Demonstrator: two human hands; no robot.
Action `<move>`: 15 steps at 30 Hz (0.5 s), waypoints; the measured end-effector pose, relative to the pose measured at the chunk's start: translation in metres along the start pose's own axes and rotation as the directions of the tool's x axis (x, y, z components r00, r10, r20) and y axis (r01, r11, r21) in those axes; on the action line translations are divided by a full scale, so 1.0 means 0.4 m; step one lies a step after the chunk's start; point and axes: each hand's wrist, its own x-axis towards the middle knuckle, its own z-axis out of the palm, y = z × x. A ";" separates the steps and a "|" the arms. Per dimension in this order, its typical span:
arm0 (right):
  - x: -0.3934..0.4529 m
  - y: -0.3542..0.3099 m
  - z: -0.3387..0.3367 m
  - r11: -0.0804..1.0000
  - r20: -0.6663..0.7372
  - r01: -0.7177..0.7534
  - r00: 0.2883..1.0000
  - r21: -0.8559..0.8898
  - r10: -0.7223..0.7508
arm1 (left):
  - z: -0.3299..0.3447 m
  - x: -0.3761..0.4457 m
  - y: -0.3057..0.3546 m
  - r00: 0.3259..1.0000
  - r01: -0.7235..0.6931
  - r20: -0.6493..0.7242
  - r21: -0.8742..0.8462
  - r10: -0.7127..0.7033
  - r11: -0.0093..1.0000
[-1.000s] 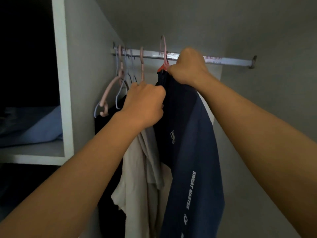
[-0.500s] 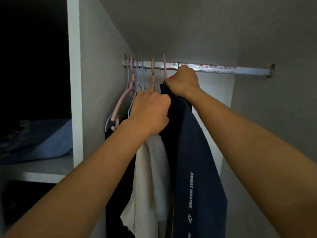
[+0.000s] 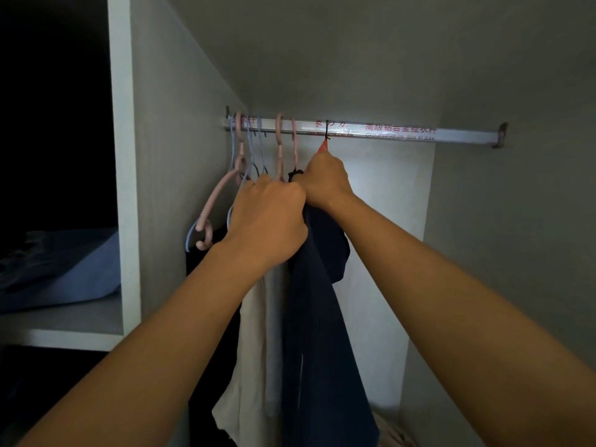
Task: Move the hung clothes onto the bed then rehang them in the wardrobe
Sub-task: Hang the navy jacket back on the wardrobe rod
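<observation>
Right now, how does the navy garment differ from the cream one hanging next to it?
The navy garment is dark blue; the cream garment is pale off-white. The navy garment hangs nearer the middle of the rail, the cream garment to its left. The right hand holds the navy garment's top; the left hand has its grip above the cream garment. Both hang limp and long inside the wardrobe.

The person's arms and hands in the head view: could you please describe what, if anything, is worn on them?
Both forearms are bare as far as the frame shows, with no sleeves in view. The left hand and right hand wear no gloves, and no watch, bracelet or ring is visible.
</observation>
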 end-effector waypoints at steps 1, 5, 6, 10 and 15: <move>-0.003 0.004 -0.006 1.000 0.015 0.001 1.000 0.002 -0.001 | -0.003 -0.002 0.000 1.000 0.014 -0.005 -0.020 -0.015 1.000; -0.038 0.034 -0.034 0.996 0.044 -0.051 0.998 0.068 0.048 | -0.012 -0.009 0.016 0.990 0.089 -0.093 -0.172 -0.106 0.981; -0.053 0.044 -0.042 0.995 0.051 -0.068 0.997 0.078 0.064 | -0.013 -0.014 0.027 0.984 0.099 -0.124 -0.211 -0.127 0.972; -0.128 0.096 -0.076 0.987 0.190 -0.160 0.969 -0.014 0.160 | -0.007 -0.045 0.076 0.979 0.098 -0.147 -0.275 -0.142 0.957; -0.254 0.168 -0.127 0.958 0.361 -0.236 0.890 -0.163 0.281 | 0.015 -0.105 0.122 0.992 0.004 -0.122 -0.093 -0.015 0.996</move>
